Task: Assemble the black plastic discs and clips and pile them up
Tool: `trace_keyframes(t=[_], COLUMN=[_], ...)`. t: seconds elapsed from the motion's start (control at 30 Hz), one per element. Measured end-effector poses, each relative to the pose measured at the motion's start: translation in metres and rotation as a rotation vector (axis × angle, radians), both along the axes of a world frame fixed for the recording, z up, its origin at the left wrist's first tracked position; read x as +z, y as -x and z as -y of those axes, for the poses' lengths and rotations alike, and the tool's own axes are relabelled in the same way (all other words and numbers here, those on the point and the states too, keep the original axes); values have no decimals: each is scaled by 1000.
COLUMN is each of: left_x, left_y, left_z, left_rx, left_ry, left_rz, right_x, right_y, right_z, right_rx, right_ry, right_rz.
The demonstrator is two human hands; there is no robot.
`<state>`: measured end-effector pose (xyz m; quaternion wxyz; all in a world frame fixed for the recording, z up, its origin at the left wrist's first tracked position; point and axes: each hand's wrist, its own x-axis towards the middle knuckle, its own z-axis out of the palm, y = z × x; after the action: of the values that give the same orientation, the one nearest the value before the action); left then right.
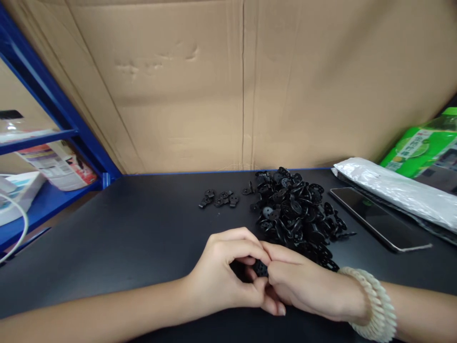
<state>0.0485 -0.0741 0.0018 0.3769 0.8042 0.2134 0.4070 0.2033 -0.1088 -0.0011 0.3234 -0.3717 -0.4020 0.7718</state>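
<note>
While the tall cardboard wall (pixel 178 95) fills the whole back, with its creases and small dents, the smooth black table (pixel 124 243) lies before it, and its near part is covered by the forearms. At left stands a blue metal shelf (pixel 89 143), cut by the picture's edge, so the things on it are only partly seen. The left hand (pixel 221 271) comes from the left with a nearly straight wrist, its fingers bent into an arch; the right hand (pixel 307 281) comes from the other side, knuckles upward, and its fingers meet the left ones. Just behind the right hand rises a heap of black plastic parts (pixel 296 205), round and full of small holes; its lower side is hidden by this hand. To the right, a shiny, wrinkled white bag (pixel 392 188) lies near a green bottle (pixel 407 147), which is cut off by the edge, and a flat phone (pixel 378 216) with dark glass. A pale, coiled bracelet (pixel 373 305) surrounds the right wrist. A few loose parts (pixel 224 198) lie left of the heap. Between the fingers, both hands grasp one small black piece (pixel 260 268), mostly covered; which fingertips press it, I cannot tell.
</note>
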Motion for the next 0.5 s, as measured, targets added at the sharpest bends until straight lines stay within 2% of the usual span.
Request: trace_keyframes(t=[0.17,0.33,0.4,0.5], left_x=[-4,1,4,5], left_y=[1,2,3,6], left_z=[2,-1,-3,-6], left_rx=[22,63,85,86], left_ry=[-114,-268,-235,-40], left_rz=[12,41,40,52], right_x=[-1,0,1,2], right_y=[0,1,1,1], right_z=[1,3,4,5], right_rx=[0,2,6,19], right_ry=[-10,-65,-89,-148], right_rz=[13,15,-9,-7])
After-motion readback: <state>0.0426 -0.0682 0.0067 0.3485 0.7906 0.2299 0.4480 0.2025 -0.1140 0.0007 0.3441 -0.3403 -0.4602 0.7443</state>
